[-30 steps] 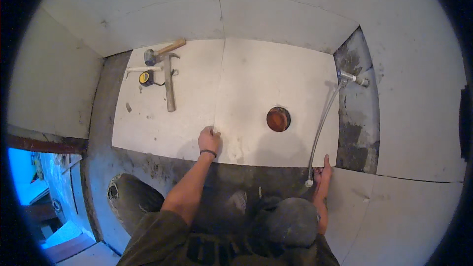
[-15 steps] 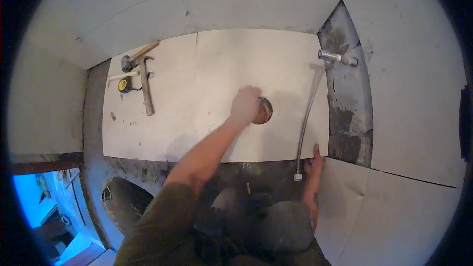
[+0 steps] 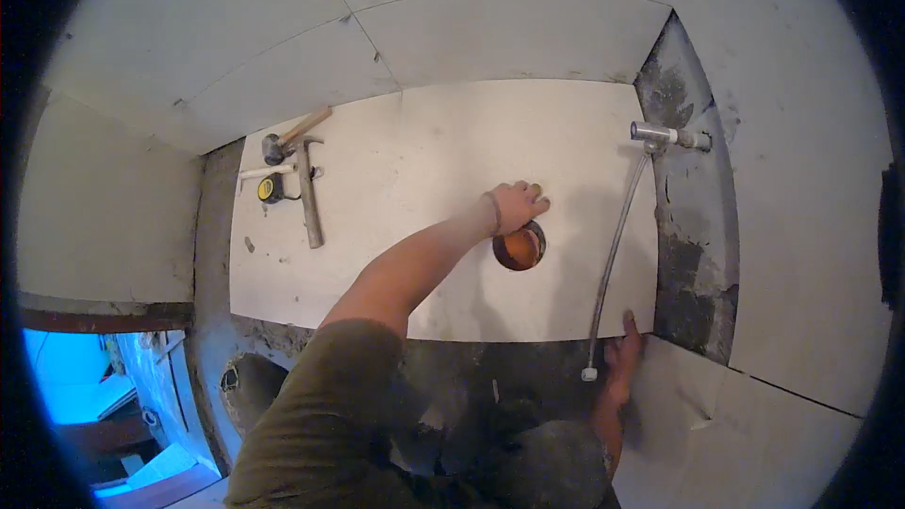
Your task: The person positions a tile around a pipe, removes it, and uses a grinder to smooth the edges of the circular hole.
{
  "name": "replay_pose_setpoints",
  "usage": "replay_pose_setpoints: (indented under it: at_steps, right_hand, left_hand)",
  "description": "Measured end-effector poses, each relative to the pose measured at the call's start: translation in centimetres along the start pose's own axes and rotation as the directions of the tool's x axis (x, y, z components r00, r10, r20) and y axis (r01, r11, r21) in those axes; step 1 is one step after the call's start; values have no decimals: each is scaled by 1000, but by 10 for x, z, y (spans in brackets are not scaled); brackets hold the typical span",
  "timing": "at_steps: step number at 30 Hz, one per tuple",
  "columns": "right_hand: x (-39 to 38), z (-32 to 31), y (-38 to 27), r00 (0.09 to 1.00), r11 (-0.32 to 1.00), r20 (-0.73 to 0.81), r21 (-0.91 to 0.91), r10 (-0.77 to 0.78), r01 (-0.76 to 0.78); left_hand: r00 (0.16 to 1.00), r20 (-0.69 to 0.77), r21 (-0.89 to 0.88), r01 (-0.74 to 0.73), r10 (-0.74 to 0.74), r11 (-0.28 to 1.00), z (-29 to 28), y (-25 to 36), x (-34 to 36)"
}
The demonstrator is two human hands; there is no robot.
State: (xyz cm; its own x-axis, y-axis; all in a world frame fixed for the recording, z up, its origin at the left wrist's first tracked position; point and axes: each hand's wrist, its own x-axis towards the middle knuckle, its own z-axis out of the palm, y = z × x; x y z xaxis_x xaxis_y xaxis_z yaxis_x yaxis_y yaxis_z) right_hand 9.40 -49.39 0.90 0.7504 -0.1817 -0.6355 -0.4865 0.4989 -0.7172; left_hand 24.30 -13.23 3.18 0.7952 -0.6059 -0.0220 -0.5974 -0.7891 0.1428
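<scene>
A large off-white tile lies flat, with a round hole cut through it right of the middle; an orange-brown surface shows inside. My left hand rests at the far rim of this hole, palm down, fingers bent and slightly apart toward the right. A small yellowish spot shows at a fingertip; I cannot make out what it is. At the near right corner, my right hand holds the tile's edge, thumb up at the edge and fingers lower, partly hidden. A braided hose hangs over the tile beside it.
On the tile's left lie a claw hammer, a mallet and a yellow-black tape measure. A metal valve juts from the bare strip at right. Tiled walls enclose the far side. My knees are below the near edge.
My left hand has shifted from the hole's left side to its far rim, fingers now toward the right. The whole view has slid down and right. My right hand keeps its place at the edge.
</scene>
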Motion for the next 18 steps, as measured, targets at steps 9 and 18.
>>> replay_pose_setpoints:
  at_steps: [9, 18]
  right_hand:
    - [28, -21, 14, 996, 989, 63, 126, 64, -71]
    - [46, -58, 16, 999, 998, -26, -58, -25, 23]
  left_hand:
    - [976, 103, 64, 184, -190, 981, 22, 22, 16]
    - [983, 105, -47, 154, -148, 987, 11, 41, 24]
